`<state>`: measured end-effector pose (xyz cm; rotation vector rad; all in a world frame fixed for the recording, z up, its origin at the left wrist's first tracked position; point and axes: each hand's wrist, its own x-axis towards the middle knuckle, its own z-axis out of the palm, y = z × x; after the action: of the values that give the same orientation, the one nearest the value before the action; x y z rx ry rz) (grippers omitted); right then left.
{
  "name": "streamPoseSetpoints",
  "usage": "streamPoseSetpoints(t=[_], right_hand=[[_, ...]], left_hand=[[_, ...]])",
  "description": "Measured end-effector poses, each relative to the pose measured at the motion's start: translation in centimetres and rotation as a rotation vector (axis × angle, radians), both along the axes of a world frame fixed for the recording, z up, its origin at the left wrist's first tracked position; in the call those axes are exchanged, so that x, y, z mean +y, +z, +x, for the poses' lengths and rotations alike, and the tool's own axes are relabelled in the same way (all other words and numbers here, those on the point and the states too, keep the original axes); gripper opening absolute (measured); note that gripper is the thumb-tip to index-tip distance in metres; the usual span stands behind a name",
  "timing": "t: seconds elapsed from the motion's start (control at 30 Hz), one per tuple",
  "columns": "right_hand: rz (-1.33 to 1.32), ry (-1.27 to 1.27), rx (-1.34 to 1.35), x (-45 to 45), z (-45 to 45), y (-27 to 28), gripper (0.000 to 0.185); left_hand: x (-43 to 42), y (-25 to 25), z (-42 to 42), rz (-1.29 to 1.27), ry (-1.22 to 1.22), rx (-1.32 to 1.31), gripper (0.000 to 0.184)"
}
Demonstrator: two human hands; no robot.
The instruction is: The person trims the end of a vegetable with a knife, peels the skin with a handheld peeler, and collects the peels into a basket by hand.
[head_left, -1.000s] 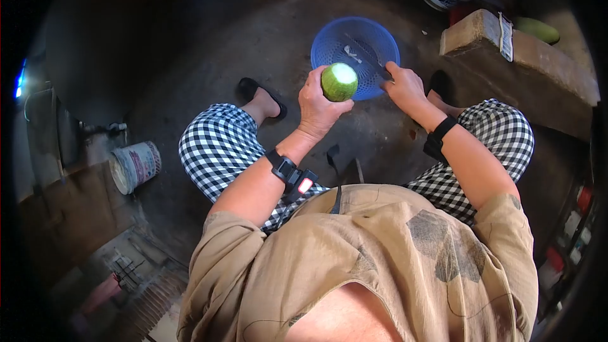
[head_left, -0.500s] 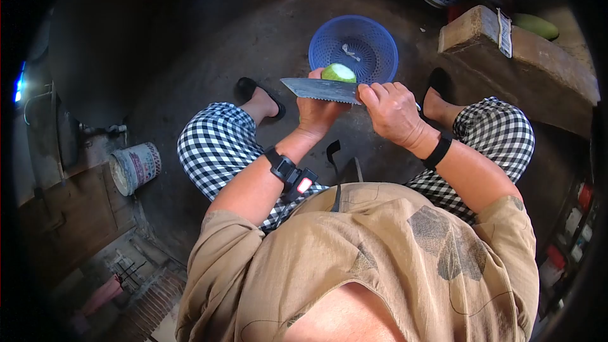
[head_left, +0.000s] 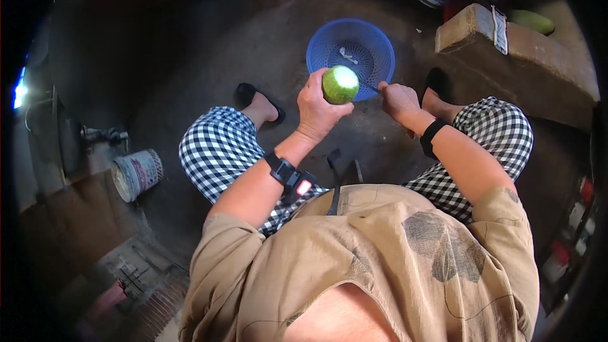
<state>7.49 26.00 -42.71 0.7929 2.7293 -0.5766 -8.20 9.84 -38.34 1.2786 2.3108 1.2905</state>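
My left hand [head_left: 316,106] is wrapped around a green gourd [head_left: 339,88] with a pale, cut end facing up. My right hand [head_left: 400,102] grips a knife [head_left: 370,87] just to the right of the gourd. Only a thin dark strip of its blade shows, seen nearly edge-on. Beyond both hands, a blue plastic basket [head_left: 384,38] with a perforated wall stands on the floor. A small whitish scrap [head_left: 348,56] lies inside it.
A brown cardboard box [head_left: 519,54] stands at the right, with another long green gourd [head_left: 532,22] behind it. A printed bucket [head_left: 137,174] is at the left. My checkered knees [head_left: 218,149] flank the work, and my dark shoes [head_left: 269,104] rest on the floor.
The knife has swung from lying broad across the gourd's front to edge-on at its right. My right hand shifted slightly right. My left hand tilted, showing more of the gourd's green side.
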Motion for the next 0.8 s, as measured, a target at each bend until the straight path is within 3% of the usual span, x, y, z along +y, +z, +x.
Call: streamPoseSetpoints(t=[0.17,0.33,0.37,0.57,0.67,0.8], right_hand=[[0.025,-0.044,0.161,-0.1,-1.2,2.6,0.011],[0.142,0.177,0.63,-2.2,-1.6,5.6,0.008],[0.178,0.248,0.706,-2.5,-1.6,6.1,0.008],[0.215,0.259,0.636,-3.6,-1.4,6.7,0.01],[0.103,0.083,0.373,-2.2,-0.9,3.2,0.011],[0.056,-0.004,0.112,0.3,-0.2,0.5,0.019]], left_hand=[[0.1,-0.8,-0.3,-0.018,0.032,0.053,0.075],[-0.5,-1.2,-0.4,-0.201,0.063,-0.137,0.071],[-0.5,-2.0,-0.9,-0.082,-0.016,-0.145,0.068],[-0.6,-1.2,-0.2,-0.089,-0.038,-0.127,0.069],[-0.5,-0.3,0.4,-0.181,0.1,-0.233,0.07],[0.2,0.4,-0.2,0.01,0.008,-0.079,0.074]])
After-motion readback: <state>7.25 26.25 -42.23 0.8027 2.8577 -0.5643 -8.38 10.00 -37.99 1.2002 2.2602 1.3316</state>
